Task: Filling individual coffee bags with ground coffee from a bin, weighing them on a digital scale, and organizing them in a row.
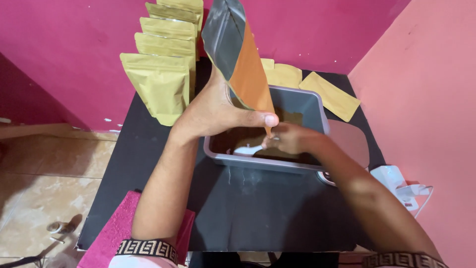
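Note:
My left hand (213, 111) grips an opened stand-up pouch (240, 54), golden-brown outside and silver inside, holding it tilted above a grey plastic tub (258, 161). My right hand (292, 139) reaches into the tub and holds a white plastic spoon (248, 149), its bowl resting in the dark brown powder (233, 139) at the tub's bottom. The pouch's lower tip sits just above my right hand's fingers.
A row of filled golden pouches (161, 84) stands at the back left of the black table (248, 213). Flat empty pouches (329, 94) lie behind the tub. A scale (349, 141) sits to its right, a white device (396, 183) at the table's right edge. Pink walls close in.

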